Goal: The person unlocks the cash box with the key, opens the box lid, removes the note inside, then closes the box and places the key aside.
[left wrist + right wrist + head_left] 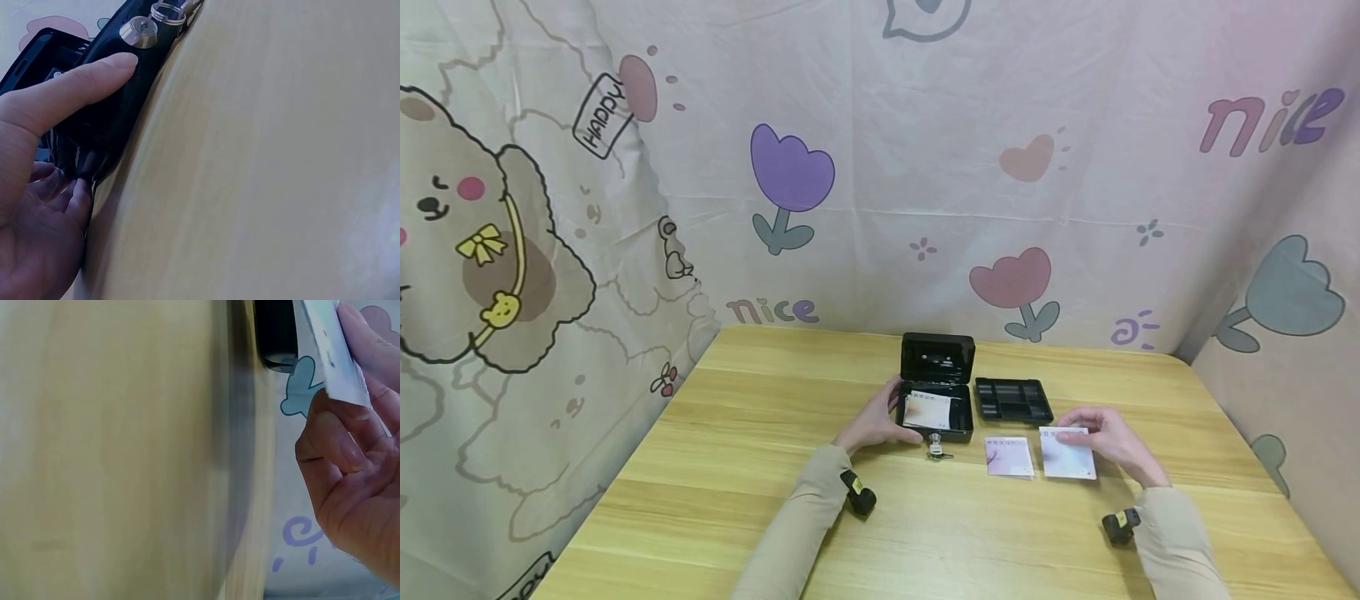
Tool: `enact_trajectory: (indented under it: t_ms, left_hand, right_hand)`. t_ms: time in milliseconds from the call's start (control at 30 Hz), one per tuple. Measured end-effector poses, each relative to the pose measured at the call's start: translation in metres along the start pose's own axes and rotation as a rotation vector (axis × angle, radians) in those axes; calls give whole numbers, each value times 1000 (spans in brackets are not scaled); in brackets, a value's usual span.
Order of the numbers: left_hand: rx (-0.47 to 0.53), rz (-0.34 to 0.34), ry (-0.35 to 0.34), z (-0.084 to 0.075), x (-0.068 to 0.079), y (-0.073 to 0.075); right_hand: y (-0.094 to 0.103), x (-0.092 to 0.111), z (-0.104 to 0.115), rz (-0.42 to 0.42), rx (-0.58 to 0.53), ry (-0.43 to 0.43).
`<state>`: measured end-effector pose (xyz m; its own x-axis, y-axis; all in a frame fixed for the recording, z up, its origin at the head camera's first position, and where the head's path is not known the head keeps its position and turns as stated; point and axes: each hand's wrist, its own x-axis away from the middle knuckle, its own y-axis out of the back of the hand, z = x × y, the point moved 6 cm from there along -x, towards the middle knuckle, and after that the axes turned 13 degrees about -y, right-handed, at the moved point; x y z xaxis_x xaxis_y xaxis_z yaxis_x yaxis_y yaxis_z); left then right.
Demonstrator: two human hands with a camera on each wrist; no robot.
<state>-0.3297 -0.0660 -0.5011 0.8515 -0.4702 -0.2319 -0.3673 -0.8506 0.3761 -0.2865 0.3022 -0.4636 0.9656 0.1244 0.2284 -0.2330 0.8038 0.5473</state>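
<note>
A small black cash box [957, 436] stands on the table with its lid raised. Inside it lies a printed paper card [927, 412]. My left hand [878, 422] grips the box's left front corner, its thumb across the front near the silver lock [139, 32] and the other fingers at the side. Keys on a ring [937, 453] hang at the lock. With thumb and fingers my right hand [1111, 437] pinches another pale printed card [1067, 458], which the right wrist view shows edge-on and lifted off the table.
A black compartment tray [1013, 414] sits right of the box. In front of it, a small stack of pinkish cards [1008, 458] lies on the wooden table [745, 417]. A patterned cloth [880, 167] hangs behind the table's back edge.
</note>
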Motion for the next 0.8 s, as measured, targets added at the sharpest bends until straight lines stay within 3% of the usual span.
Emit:
enact_trajectory:
  t_ms: [333,567,800]
  left_hand:
    - [-9,12,10,-1,2,0]
    - [-22,12,12,-2,2,0]
    - [-27,17,7,-1,1,0]
  right_hand:
    - [-5,-2,-1,43,26,-2]
    - [-6,-4,2,53,134,74]
    - [-9,-7,6,6,231,132]
